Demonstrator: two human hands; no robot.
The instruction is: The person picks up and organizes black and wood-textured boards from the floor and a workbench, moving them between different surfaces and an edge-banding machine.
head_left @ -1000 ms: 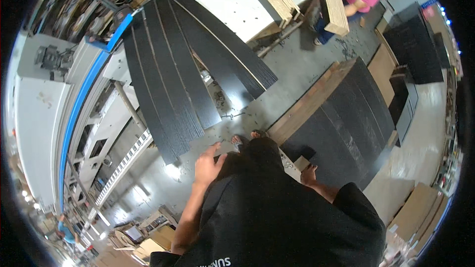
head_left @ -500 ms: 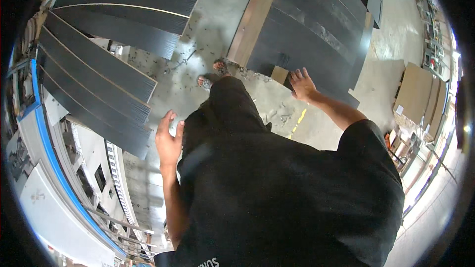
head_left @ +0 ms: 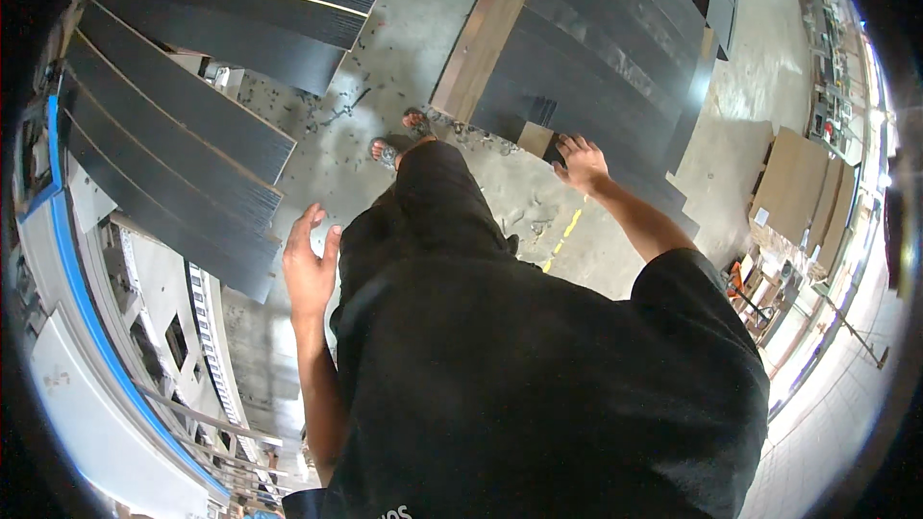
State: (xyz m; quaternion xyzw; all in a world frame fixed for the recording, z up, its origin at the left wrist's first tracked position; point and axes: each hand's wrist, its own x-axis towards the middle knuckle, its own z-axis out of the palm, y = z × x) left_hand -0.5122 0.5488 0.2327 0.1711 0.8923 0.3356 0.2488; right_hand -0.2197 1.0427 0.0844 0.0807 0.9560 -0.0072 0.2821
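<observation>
Left hand (head_left: 310, 274) grip wide, empty, near left boards (head_left: 173, 125). Right hand (head_left: 583, 168) by block (head_left: 535, 138), near edge of stack (head_left: 596, 48); can't tell grip. Scraps (head_left: 351, 106) litter floor (head_left: 413, 10).

Boards (head_left: 192, 96) are done in black, trimmed with tan lines; the stack (head_left: 596, 58) is pretty scuffed, white on black; the grey floor (head_left: 423, 0) is marked with yellow.

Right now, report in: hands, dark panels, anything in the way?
Left hand open, empty. Right hand at edge of dark panels, beside tan block. Dark scraps on floor.
</observation>
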